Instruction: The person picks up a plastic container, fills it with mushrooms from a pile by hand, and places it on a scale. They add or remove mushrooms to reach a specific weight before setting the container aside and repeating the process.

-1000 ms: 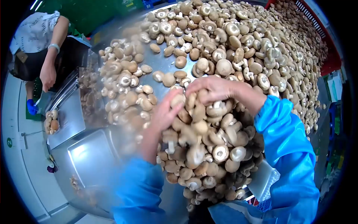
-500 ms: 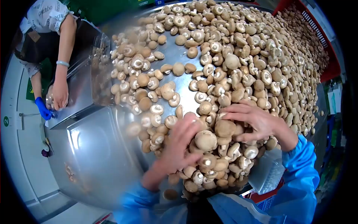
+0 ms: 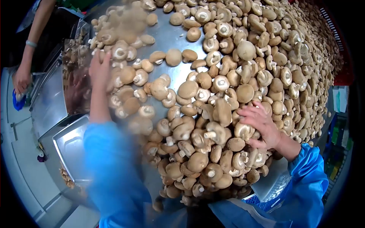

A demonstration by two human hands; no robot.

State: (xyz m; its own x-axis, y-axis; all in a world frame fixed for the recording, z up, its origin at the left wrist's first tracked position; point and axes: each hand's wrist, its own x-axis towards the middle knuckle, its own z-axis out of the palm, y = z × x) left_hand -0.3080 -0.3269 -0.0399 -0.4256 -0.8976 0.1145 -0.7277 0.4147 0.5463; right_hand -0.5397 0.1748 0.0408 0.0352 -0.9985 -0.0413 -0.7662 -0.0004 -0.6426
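Observation:
Mushrooms with brown caps and pale stems lie heaped on a metal table (image 3: 171, 38). My left hand (image 3: 100, 68), blurred by motion, reaches out to the mushrooms at the upper left, fingers apart, with nothing visible in it. Against the near heap rests my right hand (image 3: 263, 127), its fingers spread and curved. A pale-gilled mushroom (image 3: 244, 130) lies between its thumb and fingers, touching the hand but not visibly gripped. Several large mushrooms, one of them a brown cap (image 3: 197, 162), are piled up between my arms.
A metal tray (image 3: 72, 148) is at the lower left. At the far left are a co-worker's bare hand (image 3: 22, 79) and blue-gloved hand (image 3: 18, 100). A red crate (image 3: 344, 68) stands at the right, a clear plastic bag (image 3: 272, 182) below my right wrist.
My left hand has left the near heap and moved up and left to the far mushrooms. My right hand stays at the heap. The camera view has shifted, and mushrooms near my hands lie differently.

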